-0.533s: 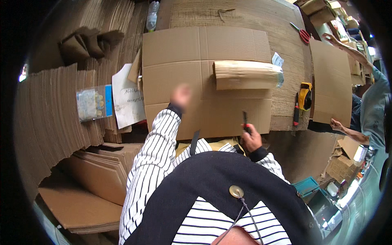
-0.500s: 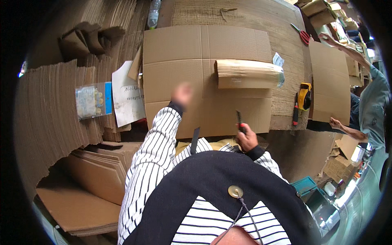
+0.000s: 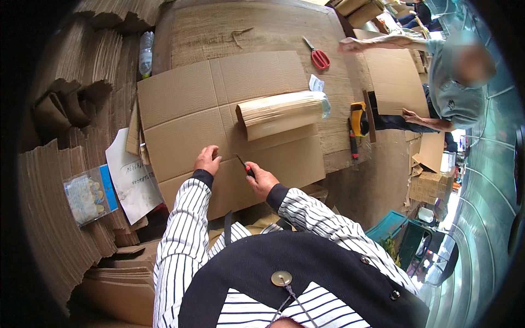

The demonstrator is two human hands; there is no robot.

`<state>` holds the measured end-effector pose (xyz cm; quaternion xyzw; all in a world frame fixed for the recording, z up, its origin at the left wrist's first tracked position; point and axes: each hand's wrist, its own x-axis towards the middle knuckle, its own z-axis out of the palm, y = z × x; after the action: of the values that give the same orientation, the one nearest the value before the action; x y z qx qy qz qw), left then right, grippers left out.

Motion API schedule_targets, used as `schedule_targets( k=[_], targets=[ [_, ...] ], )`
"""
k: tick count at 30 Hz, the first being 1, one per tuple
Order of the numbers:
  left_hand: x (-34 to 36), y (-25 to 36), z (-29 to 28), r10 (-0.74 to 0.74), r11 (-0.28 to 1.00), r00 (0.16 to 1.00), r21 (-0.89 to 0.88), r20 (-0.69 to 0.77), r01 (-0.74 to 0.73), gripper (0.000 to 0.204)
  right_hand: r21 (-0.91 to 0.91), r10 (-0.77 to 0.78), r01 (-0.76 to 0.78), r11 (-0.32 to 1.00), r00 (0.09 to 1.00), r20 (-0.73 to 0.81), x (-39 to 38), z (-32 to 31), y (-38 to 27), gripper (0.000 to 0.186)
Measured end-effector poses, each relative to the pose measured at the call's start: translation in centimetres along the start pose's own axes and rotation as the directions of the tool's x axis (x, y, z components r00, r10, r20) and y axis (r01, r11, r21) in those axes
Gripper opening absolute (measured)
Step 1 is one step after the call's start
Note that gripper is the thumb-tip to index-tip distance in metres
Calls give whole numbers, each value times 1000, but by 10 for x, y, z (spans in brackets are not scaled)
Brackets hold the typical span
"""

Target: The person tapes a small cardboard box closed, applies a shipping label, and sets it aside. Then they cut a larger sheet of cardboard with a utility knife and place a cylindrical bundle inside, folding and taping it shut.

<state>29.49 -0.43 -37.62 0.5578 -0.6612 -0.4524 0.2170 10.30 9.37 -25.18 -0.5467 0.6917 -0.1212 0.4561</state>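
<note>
My left hand (image 3: 208, 160) rests near the lower middle of a creased flat cardboard sheet (image 3: 186, 93), fingers apart and slightly curled, holding nothing. To its right, my right hand (image 3: 262, 177) grips a black-and-red utility knife (image 3: 246, 167), its blade angled up and left over the cardboard. A bundle of folded cardboard (image 3: 279, 115) with clear plastic at its right end lies on the sheet. Red-handled scissors (image 3: 320, 59), a yellow tool (image 3: 358, 119) and a red-and-black tool (image 3: 353, 143) lie on the wooden table (image 3: 208, 27) around the sheet.
A co-worker (image 3: 454, 101) at the right holds another cardboard panel (image 3: 396, 76). Stacked cardboard (image 3: 60, 218) lines the left, with a white paper (image 3: 128, 169), a plastic packet (image 3: 87, 197) and a bottle (image 3: 146, 52). A teal bin (image 3: 385, 224) stands at lower right.
My view has turned, exposing more of the co-worker. My left hand has come down toward me; my right hand with the knife has moved left, closer to it.
</note>
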Motion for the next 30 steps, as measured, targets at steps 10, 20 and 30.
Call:
schedule_targets(
  k=[10, 20, 30],
  targets=[
    [-7, 7, -16, 37, 923, 999, 383, 26, -44, 60, -127, -192, 182, 975, 979, -71, 31, 44, 24, 65],
    [-4, 19, -22, -28, 920, 990, 391, 138, -28, 66, -142, -21, 19, 990, 1000, -16, 59, 61, 4, 66],
    [-5, 30, -25, -90, 920, 978, 392, 189, 8, 73, -136, -92, 77, 988, 990, -110, 98, 66, 0, 59]
  ],
)
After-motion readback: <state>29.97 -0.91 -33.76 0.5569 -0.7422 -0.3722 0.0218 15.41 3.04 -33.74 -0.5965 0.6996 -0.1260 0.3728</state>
